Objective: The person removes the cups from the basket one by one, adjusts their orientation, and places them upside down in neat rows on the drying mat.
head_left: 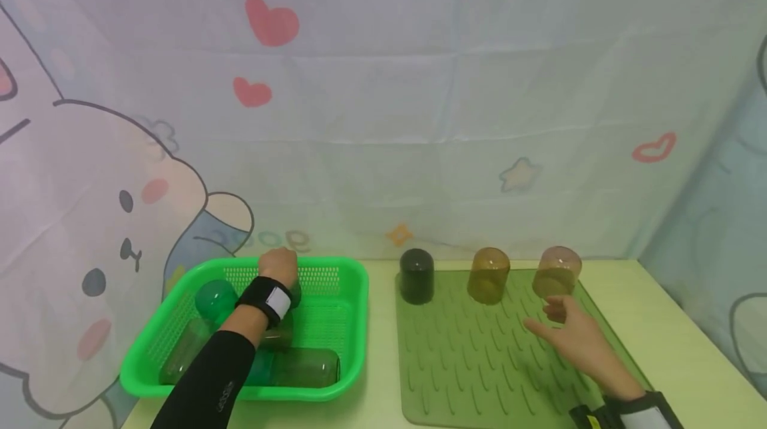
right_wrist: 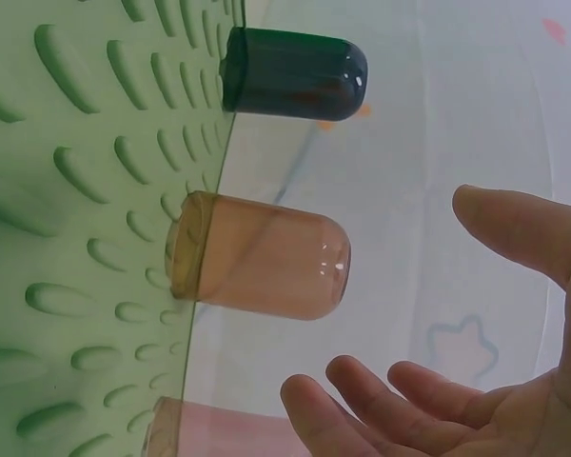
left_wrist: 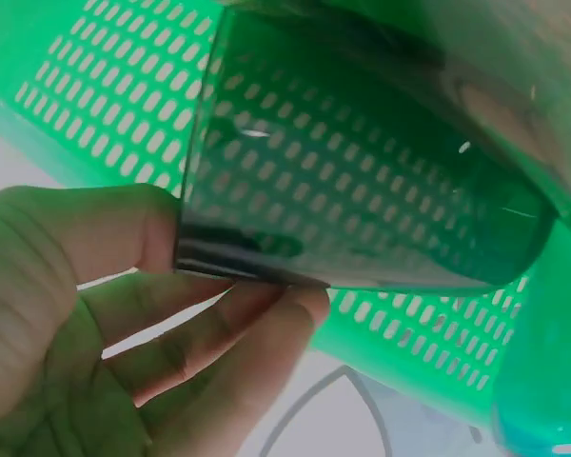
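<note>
Left hand [head_left: 279, 268]: pinches smoky glass [left_wrist: 362, 190] by its rim, near far edge of basket [head_left: 358, 329], probably for control.
Right hand [head_left: 576, 337]: relaxed, holding nothing, near pink glass [head_left: 558, 268].
Mat [head_left: 464, 376], far edge: pink glass, amber glass [head_left: 489, 276], dark glass [head_left: 417, 276], rim-down, likely for steadiness.

Backdrop [head_left: 419, 116] bears mirrored letters [head_left: 273, 240], apparently "goo"; sleeve [head_left: 204, 379] lettering [head_left: 225, 396] illegible

A dark see-through cup [left_wrist: 362, 181] is pinched near its rim, in the green basket [head_left: 358, 322]. A translucent pink cup [head_left: 557, 272] stands upside down on the green mat [head_left: 455, 376].
</note>
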Demonstrator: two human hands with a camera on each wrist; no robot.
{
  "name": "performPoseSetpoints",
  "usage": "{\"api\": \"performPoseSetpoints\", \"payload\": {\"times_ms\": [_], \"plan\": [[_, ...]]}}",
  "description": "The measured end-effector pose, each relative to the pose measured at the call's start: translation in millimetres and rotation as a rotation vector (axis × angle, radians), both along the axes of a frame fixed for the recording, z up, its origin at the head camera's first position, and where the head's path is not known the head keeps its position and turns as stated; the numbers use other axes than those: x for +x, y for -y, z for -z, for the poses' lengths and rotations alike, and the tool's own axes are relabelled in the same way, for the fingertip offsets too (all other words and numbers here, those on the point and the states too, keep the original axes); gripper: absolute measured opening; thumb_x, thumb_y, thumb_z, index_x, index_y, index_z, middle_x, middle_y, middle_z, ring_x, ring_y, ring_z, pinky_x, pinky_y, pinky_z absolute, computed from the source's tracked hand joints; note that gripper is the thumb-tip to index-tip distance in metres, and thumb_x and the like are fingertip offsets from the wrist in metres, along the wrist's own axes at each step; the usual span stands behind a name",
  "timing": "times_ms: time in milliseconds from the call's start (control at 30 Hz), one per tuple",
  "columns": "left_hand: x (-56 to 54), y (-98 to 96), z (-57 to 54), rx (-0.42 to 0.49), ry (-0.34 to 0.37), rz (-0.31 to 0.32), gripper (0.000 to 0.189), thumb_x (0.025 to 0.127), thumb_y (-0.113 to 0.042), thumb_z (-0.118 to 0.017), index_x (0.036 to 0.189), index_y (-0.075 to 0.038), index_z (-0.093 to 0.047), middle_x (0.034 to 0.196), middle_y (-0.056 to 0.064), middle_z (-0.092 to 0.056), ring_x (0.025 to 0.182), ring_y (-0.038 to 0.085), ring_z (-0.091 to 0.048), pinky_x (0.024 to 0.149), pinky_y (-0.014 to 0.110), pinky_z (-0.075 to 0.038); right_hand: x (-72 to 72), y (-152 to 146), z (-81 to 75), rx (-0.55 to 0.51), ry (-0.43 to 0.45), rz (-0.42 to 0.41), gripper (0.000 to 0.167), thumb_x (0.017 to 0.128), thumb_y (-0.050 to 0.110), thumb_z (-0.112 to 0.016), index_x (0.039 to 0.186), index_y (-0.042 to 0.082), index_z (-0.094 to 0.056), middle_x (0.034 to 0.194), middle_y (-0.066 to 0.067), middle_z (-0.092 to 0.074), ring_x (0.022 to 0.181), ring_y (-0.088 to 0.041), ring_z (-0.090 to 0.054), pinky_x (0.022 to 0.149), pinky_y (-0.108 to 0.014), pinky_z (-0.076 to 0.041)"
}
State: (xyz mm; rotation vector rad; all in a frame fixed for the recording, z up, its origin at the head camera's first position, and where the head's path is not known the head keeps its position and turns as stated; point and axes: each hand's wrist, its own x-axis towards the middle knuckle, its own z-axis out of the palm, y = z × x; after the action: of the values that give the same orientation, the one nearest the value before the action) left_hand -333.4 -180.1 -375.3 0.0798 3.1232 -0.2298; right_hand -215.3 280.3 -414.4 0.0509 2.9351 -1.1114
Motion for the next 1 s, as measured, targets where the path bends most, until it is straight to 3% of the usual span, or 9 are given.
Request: {"api": "performPoseSetpoints", "payload": {"times_ms": [267, 433, 533, 700, 900, 1000], "plan": [[-3.2, 19.4, -3.7, 0.081, -0.065, 0.045, 0.022, 0.093, 0.002, -0.054, 0.074, 0.0, -0.063, 0.054, 0.008, -0.048, 0.047, 0.016, -0.048, 0.044, 0.029, -0.031, 0.9, -4.0, -1.4, -0.013, 0.001, 0.021, 0.089, 0.087, 0.054, -0.061, 0.136, -0.013, -0.029, 0.129, -0.036, -0.042, 0.117, -0.05, -0.043, 0.083, -0.054, -0.047], [-5.4, 26.7, -0.7, 0.13, -0.113, 0.06, 0.018, 0.09, 0.004, -0.056, 0.074, 0.001, -0.063, 0.06, 0.013, -0.056, 0.054, 0.027, -0.059, 0.045, 0.035, -0.046, 1.7, -6.9, -1.6, -0.036, -0.029, 0.01, 0.085, 0.089, 0.05, -0.061, 0.135, -0.015, -0.03, 0.129, -0.037, -0.042, 0.116, -0.05, -0.044, 0.084, -0.053, -0.047], [-10.3, 32.3, 2.7, 0.172, -0.121, 0.064, 0.012, 0.088, 0.003, -0.058, 0.078, 0.002, -0.063, 0.065, 0.016, -0.058, 0.056, 0.029, -0.06, 0.047, 0.039, -0.048, 2.5, -7.0, -1.8, -0.034, -0.053, 0.004, 0.083, 0.09, 0.048, -0.061, 0.134, -0.016, -0.031, 0.128, -0.037, -0.043, 0.115, -0.05, -0.045, 0.084, -0.054, -0.047], [-10.9, 35.1, 2.2, 0.271, -0.11, 0.079, 0.003, 0.083, 0.0, -0.063, 0.081, 0.0, -0.062, 0.068, 0.012, -0.057, 0.057, 0.027, -0.056, 0.049, 0.039, -0.046, 4.1, -5.5, -3.0, -0.033, -0.084, -0.003, 0.081, 0.09, 0.045, -0.062, 0.133, -0.016, -0.033, 0.126, -0.036, -0.045, 0.113, -0.049, -0.047, 0.083, -0.053, -0.047], [-4.0, 34.8, -1.1, 0.446, -0.124, 0.115, 0.02, 0.079, 0.008, -0.053, 0.068, -0.008, -0.049, 0.059, 0.004, -0.041, 0.051, 0.016, -0.032, 0.047, 0.03, -0.028, 2.6, -2.4, -4.8, -0.059, -0.061, -0.014, 0.082, 0.09, 0.046, -0.061, 0.134, -0.016, -0.031, 0.126, -0.034, -0.046, 0.114, -0.048, -0.047, 0.083, -0.052, -0.048], [2.6, 36.3, -1.6, 0.519, -0.154, 0.15, 0.019, 0.079, 0.008, -0.051, 0.07, -0.008, -0.05, 0.06, 0.004, -0.041, 0.052, 0.015, -0.029, 0.049, 0.03, -0.026, 2.9, -0.4, -3.8, -0.072, -0.031, -0.022, 0.082, 0.09, 0.047, -0.061, 0.135, -0.015, -0.031, 0.126, -0.033, -0.046, 0.115, -0.048, -0.047, 0.083, -0.051, -0.048]]}}
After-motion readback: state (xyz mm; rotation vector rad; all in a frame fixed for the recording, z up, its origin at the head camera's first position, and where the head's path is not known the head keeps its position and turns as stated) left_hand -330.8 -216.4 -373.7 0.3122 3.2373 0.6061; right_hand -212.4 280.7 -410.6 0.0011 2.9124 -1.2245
